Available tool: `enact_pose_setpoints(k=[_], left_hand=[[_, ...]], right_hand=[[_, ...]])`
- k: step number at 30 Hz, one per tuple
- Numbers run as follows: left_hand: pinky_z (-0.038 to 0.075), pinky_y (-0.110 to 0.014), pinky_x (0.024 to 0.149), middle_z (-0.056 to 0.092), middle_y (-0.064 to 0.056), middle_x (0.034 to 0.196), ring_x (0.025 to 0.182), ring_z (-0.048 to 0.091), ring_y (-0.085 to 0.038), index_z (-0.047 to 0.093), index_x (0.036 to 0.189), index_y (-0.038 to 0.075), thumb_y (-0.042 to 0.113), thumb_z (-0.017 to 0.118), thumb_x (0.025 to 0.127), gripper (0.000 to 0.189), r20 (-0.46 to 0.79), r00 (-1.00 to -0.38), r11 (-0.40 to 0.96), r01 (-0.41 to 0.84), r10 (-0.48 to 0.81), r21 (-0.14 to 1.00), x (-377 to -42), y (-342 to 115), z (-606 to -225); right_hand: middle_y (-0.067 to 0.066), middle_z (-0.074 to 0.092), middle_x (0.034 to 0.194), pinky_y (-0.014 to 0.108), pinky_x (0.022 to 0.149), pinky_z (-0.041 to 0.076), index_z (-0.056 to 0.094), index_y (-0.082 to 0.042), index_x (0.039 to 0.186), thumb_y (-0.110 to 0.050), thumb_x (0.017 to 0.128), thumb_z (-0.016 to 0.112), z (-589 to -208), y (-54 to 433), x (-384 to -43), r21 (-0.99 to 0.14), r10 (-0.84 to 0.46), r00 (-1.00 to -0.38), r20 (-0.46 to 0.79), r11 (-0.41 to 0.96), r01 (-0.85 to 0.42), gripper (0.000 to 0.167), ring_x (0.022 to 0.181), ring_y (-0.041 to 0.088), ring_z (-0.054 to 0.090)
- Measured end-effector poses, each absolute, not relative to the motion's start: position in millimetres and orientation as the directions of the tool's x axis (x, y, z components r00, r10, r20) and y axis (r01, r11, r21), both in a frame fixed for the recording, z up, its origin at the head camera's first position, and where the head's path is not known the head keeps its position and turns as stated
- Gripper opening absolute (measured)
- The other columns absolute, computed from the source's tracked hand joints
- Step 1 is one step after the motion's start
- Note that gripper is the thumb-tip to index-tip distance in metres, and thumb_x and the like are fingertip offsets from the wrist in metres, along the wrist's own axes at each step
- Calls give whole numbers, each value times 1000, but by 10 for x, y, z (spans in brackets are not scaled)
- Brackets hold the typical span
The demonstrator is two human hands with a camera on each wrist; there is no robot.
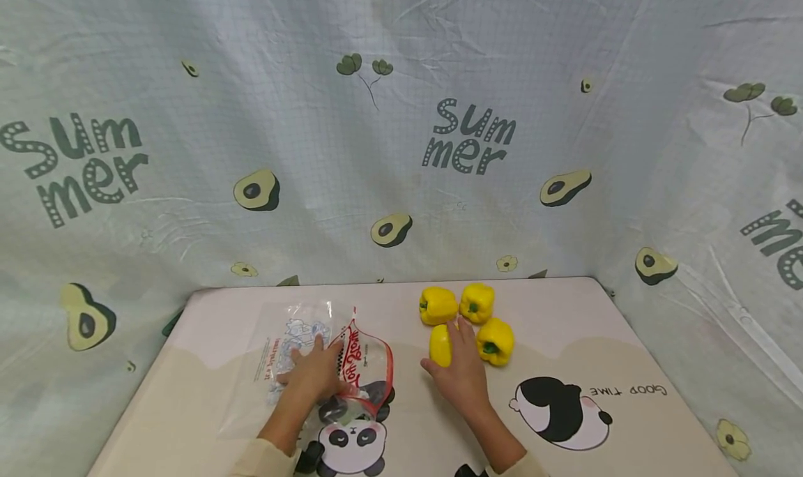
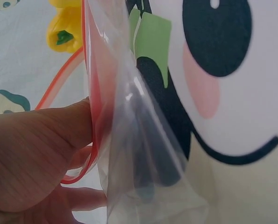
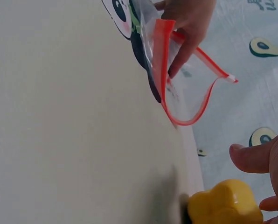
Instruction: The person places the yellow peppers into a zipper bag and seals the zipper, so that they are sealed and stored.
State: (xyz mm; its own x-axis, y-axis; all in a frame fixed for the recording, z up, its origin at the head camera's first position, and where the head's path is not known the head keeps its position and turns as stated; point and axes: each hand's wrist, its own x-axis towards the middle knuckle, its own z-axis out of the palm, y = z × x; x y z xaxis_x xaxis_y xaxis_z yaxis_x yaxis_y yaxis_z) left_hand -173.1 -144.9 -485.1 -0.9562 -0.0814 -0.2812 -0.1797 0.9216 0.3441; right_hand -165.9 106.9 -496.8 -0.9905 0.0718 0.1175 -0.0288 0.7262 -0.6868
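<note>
A clear zip bag (image 1: 370, 348) with a red zip edge and red print lies on the left of the table, its mouth gaping toward the right. My left hand (image 1: 316, 374) spreads its fingers over the bag, and in the left wrist view its thumb (image 2: 69, 123) presses against the red edge. My right hand (image 1: 463, 376) reaches over a yellow bell pepper (image 1: 440, 346), fingers along its right side. In the right wrist view the thumb (image 3: 253, 158) stands apart from that pepper (image 3: 227, 205).
Three more yellow bell peppers (image 1: 438, 306) (image 1: 477, 303) (image 1: 495, 342) sit close around the right hand. The pale table (image 1: 439, 435) bears printed cartoon animals. Behind it hangs a curtain (image 1: 301, 149) printed with avocados.
</note>
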Motion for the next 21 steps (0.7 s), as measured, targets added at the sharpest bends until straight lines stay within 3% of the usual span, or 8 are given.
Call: enact_pose_setpoints(k=[8,15,21], left_hand=[[23,-98,92,32,-35,163,141,19,-79,54,151,14,29,95,71,92,-270,-959,923,-177,-83,342,-1707,-1430,-4843],[22,-98,92,31,-35,164,141,18,-79,53,152,13,28,95,72,91,-262,-962,920,-172,-79,352,-1699,-1441,-4833],[22,-98,93,31,-34,164,142,18,-78,53,152,14,29,95,71,92,-275,-958,921,-179,-83,346,-1712,-1445,-4840]], right_hand=[[14,22,174,63,124,33,39,-10,160,-22,88,83,-5084,1073,-1658,-727,127,-988,83,686,28,85,157,41,32],[19,37,165,64,122,36,24,-6,162,-15,86,85,-5082,1046,-1677,-792,213,-977,12,598,121,97,146,42,46],[22,38,165,64,124,32,25,-2,163,-11,87,82,-5070,1043,-1710,-819,235,-972,-22,554,153,95,148,44,42]])
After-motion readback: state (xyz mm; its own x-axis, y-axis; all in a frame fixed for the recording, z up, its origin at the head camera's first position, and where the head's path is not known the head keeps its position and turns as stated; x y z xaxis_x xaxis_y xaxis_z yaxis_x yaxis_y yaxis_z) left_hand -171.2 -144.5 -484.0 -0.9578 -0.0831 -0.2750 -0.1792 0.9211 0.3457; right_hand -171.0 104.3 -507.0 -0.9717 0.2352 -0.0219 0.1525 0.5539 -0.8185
